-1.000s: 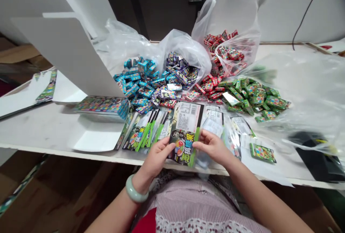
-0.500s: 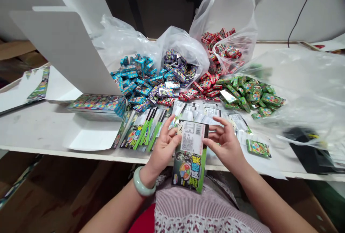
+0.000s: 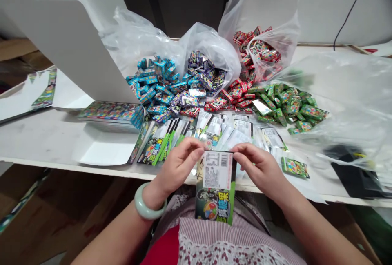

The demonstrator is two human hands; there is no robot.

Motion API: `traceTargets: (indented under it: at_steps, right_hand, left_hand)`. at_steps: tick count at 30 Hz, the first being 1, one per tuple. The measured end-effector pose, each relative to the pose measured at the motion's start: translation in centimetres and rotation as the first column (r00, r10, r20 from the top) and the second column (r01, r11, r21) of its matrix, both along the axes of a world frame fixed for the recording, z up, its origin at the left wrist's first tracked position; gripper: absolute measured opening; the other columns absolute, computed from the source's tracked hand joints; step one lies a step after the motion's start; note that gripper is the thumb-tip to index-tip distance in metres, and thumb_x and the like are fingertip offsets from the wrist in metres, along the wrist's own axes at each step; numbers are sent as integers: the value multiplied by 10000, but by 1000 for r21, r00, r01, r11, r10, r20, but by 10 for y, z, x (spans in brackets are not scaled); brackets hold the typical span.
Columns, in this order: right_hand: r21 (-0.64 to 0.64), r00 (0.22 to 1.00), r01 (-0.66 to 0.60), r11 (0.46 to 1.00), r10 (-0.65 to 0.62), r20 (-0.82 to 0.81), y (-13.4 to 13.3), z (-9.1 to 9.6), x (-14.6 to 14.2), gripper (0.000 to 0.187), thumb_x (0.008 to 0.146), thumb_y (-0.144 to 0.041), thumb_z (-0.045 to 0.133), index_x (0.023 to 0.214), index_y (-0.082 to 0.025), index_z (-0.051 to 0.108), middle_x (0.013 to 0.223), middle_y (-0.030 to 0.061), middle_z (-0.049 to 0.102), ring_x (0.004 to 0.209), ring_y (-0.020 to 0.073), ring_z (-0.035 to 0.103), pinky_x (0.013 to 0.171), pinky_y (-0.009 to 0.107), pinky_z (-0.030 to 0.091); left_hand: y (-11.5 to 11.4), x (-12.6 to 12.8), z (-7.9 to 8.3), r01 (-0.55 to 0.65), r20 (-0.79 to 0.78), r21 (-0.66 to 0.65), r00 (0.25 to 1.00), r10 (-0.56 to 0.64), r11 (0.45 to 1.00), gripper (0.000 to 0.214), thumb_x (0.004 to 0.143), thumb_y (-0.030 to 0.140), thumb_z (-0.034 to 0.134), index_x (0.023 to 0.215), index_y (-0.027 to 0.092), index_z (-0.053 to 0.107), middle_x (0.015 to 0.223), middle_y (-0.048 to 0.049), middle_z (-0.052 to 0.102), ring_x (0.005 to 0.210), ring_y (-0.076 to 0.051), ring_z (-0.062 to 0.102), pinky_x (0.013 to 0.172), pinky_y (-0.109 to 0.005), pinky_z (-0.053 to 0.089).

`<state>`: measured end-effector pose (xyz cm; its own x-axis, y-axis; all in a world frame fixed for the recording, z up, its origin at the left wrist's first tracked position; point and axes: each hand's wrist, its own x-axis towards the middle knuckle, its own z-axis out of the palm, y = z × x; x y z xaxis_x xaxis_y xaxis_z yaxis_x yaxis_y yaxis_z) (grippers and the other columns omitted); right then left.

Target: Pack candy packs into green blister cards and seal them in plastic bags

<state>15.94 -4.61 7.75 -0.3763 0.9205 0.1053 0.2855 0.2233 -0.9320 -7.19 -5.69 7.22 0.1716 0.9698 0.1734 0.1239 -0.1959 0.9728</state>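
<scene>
A printed candy pouch (image 3: 216, 187), black and green with a white label near its top, hangs upright in front of my apron. My left hand (image 3: 179, 163) pinches its top left corner between thumb and fingers. At the top right corner, my right hand (image 3: 259, 167) grips the same edge in a pinch. Just beyond lie more flat pouches (image 3: 157, 144), spread in an overlapping row along the table's front. A single green candy box (image 3: 295, 168) rests right of my right hand.
Heaped behind are blue boxes (image 3: 157, 81), purple boxes (image 3: 202, 73), red boxes (image 3: 239, 93) and green boxes (image 3: 284, 101), partly inside clear plastic bags (image 3: 226, 48). An open white carton (image 3: 104, 146) with a raised lid stands left. A black item (image 3: 352, 175) lies at the right edge.
Both hands have shifted from the pouch's sides to its top corners. The pouch has come lower and nearer to my body. The view has tilted slightly.
</scene>
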Motion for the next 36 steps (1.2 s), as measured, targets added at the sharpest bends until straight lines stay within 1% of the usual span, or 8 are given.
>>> traceTargets:
  at_steps: [3,5,8,15,23,27,31,36]
  right_hand:
    - [87,1000,-18,996,16,24,10,9,-3,132,898,-292,583,793,-214,603,853,35,623,806,149,585,629,276,481]
    - [-6,997,-15,1000,14,-78,15,11,-6,82,872,-295,618,917,-231,595,852,22,616,768,143,591,569,253,481]
    - [-87,991,-15,996,4,-132,18,10,-9,219,856,-291,633,1060,-250,566,846,10,612,725,136,594,537,242,494]
    - [185,983,-172,968,156,97,10,16,-6,26,893,-258,585,896,-233,591,996,60,615,910,171,591,680,284,523]
    - [-89,991,-125,988,129,39,24,33,-18,121,847,-321,616,828,-203,596,753,20,628,663,139,584,554,251,467]
    - [14,975,-185,983,181,131,20,37,-18,152,887,-290,566,764,-211,605,748,32,643,694,151,597,577,260,475]
    - [197,978,-174,965,145,150,9,26,-13,38,888,-255,591,910,-234,614,913,50,660,864,180,621,705,299,506]
    - [301,990,-118,946,90,106,-5,9,-12,80,904,-174,555,920,-249,581,933,33,610,898,167,596,766,311,496]
  left_hand:
    - [5,5,2,-74,53,15,996,73,997,114,875,259,602,788,190,627,922,-52,705,890,-159,655,782,-297,542]
    - [8,6,1,-107,131,-41,985,112,993,107,835,257,654,757,189,627,888,-49,724,842,-162,672,741,-299,557]
    - [9,5,2,-122,210,-135,966,149,983,166,785,232,705,940,201,652,853,-43,741,798,-166,694,716,-308,579]
    - [1,2,14,-62,153,-33,986,66,998,31,756,198,721,775,179,705,870,-60,731,866,-174,680,813,-328,573]
    - [13,9,19,-70,162,-163,982,96,984,93,706,213,719,715,160,643,698,-17,645,635,-117,571,585,-248,490]
    - [9,2,19,23,161,-58,987,-14,998,107,779,182,655,681,170,614,736,-23,626,721,-134,585,679,-281,498]
    - [-2,-8,9,86,120,45,989,-91,995,62,852,169,613,818,187,662,911,-60,659,911,-166,620,833,-332,508]
    - [-8,-6,-2,95,118,75,988,-103,993,76,841,135,647,879,200,641,941,-52,636,913,-160,616,801,-311,512]
